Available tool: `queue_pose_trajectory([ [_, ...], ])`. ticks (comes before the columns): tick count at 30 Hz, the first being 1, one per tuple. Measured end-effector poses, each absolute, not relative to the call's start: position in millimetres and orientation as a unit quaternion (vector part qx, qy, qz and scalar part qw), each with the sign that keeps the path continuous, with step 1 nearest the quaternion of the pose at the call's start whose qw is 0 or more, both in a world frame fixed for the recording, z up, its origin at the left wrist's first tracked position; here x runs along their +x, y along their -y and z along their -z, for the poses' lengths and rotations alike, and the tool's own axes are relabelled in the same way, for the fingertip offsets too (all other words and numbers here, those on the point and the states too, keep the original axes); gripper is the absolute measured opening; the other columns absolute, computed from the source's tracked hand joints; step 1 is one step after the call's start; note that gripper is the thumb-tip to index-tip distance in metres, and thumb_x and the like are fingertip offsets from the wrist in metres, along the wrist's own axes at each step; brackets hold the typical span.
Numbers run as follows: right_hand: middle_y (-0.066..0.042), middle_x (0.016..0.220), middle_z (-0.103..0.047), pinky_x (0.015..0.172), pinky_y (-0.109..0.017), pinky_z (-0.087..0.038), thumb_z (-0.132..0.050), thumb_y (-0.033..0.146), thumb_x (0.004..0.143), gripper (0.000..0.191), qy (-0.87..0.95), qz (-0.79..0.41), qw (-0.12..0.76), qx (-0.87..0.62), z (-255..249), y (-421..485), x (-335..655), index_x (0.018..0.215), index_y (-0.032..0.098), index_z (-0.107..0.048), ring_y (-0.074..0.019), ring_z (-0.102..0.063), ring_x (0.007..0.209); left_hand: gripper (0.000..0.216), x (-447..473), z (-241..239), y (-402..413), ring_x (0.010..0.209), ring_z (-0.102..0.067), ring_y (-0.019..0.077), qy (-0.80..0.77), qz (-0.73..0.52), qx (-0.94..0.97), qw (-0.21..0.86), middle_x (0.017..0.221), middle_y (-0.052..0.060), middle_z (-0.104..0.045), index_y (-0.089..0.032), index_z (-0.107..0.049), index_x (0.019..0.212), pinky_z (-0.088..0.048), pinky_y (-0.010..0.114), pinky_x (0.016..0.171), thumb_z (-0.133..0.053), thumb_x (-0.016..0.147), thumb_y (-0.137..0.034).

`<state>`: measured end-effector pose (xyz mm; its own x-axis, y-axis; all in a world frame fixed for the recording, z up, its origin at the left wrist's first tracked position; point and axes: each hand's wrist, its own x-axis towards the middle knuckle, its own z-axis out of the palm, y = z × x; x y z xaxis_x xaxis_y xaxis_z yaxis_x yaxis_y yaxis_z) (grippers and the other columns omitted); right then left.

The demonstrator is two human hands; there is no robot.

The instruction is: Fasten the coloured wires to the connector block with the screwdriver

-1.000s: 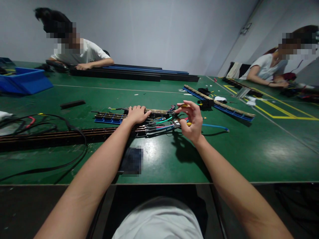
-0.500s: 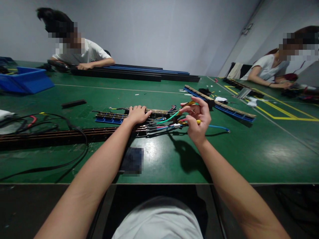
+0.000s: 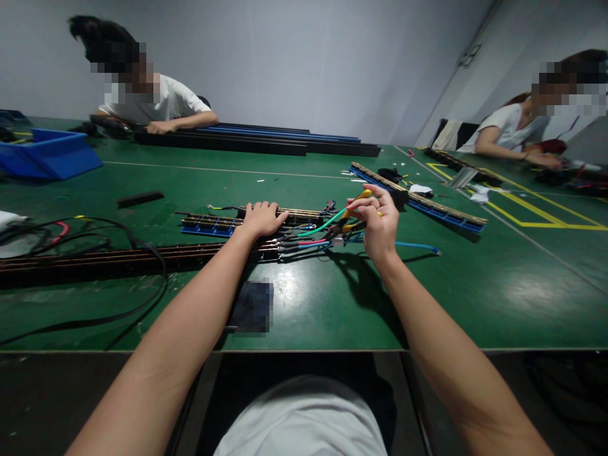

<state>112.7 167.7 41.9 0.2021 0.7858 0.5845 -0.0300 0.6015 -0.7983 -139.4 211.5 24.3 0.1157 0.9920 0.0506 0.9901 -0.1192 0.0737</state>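
My right hand (image 3: 384, 221) grips yellow-handled pliers (image 3: 350, 227), with the handles spread apart. The dark jaws sit at a bundle of coloured wires (image 3: 311, 245), by a small light-coloured piece. A green wire (image 3: 317, 230) runs up towards the hand, and a blue wire (image 3: 415, 245) sticks out to the right. My left hand (image 3: 261, 218) lies flat, fingers stretched out, over a short black rail with brass strips (image 3: 304, 213) and a blue-based rail (image 3: 209, 224). Under my left forearm passes a long dark rail with copper-coloured strips (image 3: 104, 258), from which the bundle comes.
A dark flat object (image 3: 251, 307) lies near the front edge. Behind my right hand rests another blue-based rail (image 3: 446, 214). Black cable (image 3: 164, 278) loops at left, below a blue bin (image 3: 57, 155). Two people sit across the green table (image 3: 498, 304), one behind long dark profiles (image 3: 256, 143).
The pliers have turned and their handles spread wider; the dark jaws now show at the wires. My right hand has shifted slightly. My left hand stays in place.
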Motion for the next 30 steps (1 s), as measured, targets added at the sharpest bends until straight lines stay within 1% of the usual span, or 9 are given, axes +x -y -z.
queue_pose_trajectory([
  [3,0.004,0.070,-0.068,0.081,-0.036,-0.060,-0.058,0.021,0.076,0.034,0.590,-0.262,0.689,-0.329,-41,-163,108,0.110,0.022,-0.057,-0.0192,-0.073,0.084,0.064,-139,-26,-211,0.132,-0.049,0.0355,-0.665,-0.041,0.745,0.011,0.140,0.019,-0.058,-0.015,-0.059,0.133,-0.029,0.055,0.113,-0.026,0.101,-0.059],
  [5,0.002,0.073,-0.069,0.073,-0.032,-0.059,-0.056,0.019,0.078,0.030,0.631,-0.236,0.674,-0.302,-42,-155,104,0.108,0.022,-0.059,-0.0171,-0.071,0.076,0.062,-138,-26,-211,0.132,-0.049,0.0351,-0.665,-0.042,0.745,0.012,0.140,0.019,-0.058,-0.015,-0.059,0.133,-0.029,0.055,0.113,-0.027,0.101,-0.058],
  [8,0.000,0.084,-0.071,0.063,-0.028,-0.057,-0.051,0.013,0.078,0.032,0.738,-0.179,0.599,-0.255,-43,-137,96,0.107,0.022,-0.062,-0.0122,-0.065,0.061,0.063,-138,-26,-211,0.132,-0.049,0.0354,-0.665,-0.045,0.745,0.009,0.140,0.019,-0.058,-0.015,-0.059,0.133,-0.029,0.055,0.112,-0.027,0.101,-0.058],
  [9,0.000,0.084,-0.070,0.066,-0.029,-0.057,-0.050,0.010,0.076,0.035,0.786,-0.144,0.554,-0.234,-42,-131,92,0.107,0.022,-0.063,-0.0126,-0.065,0.063,0.063,-138,-25,-211,0.132,-0.050,0.0357,-0.665,-0.045,0.745,0.008,0.140,0.019,-0.058,-0.015,-0.059,0.133,-0.029,0.055,0.112,-0.027,0.101,-0.058],
  [12,-0.005,0.087,-0.071,0.081,-0.036,-0.059,-0.050,0.006,0.072,0.043,0.887,-0.022,0.446,-0.119,-39,-119,80,0.111,0.020,-0.062,-0.0214,-0.069,0.094,0.063,-137,-26,-211,0.132,-0.050,0.0360,-0.665,-0.042,0.746,0.004,0.140,0.020,-0.058,-0.014,-0.059,0.133,-0.029,0.056,0.112,-0.027,0.101,-0.058],
  [16,-0.009,0.091,-0.071,0.081,-0.039,-0.060,-0.050,0.006,0.072,0.042,0.919,0.022,0.385,-0.079,-35,-116,72,0.111,0.018,-0.061,-0.0231,-0.067,0.096,0.063,-135,-27,-210,0.131,-0.050,0.0354,-0.668,-0.040,0.743,0.001,0.138,0.019,-0.059,-0.015,-0.059,0.132,-0.030,0.056,0.112,-0.026,0.101,-0.059],
  [20,-0.005,0.087,-0.071,0.086,-0.038,-0.060,-0.052,0.005,0.073,0.055,0.897,-0.017,0.425,-0.118,-40,-120,80,0.126,0.020,-0.055,-0.0228,-0.065,0.100,0.062,-135,-27,-210,0.132,-0.050,0.0354,-0.667,-0.039,0.744,0.004,0.139,0.019,-0.058,-0.015,-0.059,0.133,-0.030,0.055,0.112,-0.026,0.101,-0.058],
  [24,-0.005,0.097,-0.071,0.100,-0.047,-0.055,-0.057,0.013,0.076,0.064,0.830,-0.051,0.520,-0.196,-45,-124,94,0.139,0.023,-0.046,-0.0244,-0.067,0.101,0.064,-135,-26,-210,0.132,-0.049,0.0357,-0.666,-0.042,0.745,0.007,0.139,0.020,-0.058,-0.014,-0.059,0.133,-0.029,0.056,0.112,-0.026,0.101,-0.058],
  [30,-0.003,0.083,-0.067,0.091,-0.046,-0.059,-0.055,0.032,0.088,0.044,0.705,-0.149,0.659,-0.217,-49,-129,102,0.132,0.026,-0.052,-0.0257,-0.069,0.100,0.063,-136,-26,-211,0.133,-0.049,0.0347,-0.666,-0.040,0.745,0.013,0.141,0.019,-0.058,-0.016,-0.059,0.134,-0.029,0.055,0.113,-0.025,0.101,-0.059],
])
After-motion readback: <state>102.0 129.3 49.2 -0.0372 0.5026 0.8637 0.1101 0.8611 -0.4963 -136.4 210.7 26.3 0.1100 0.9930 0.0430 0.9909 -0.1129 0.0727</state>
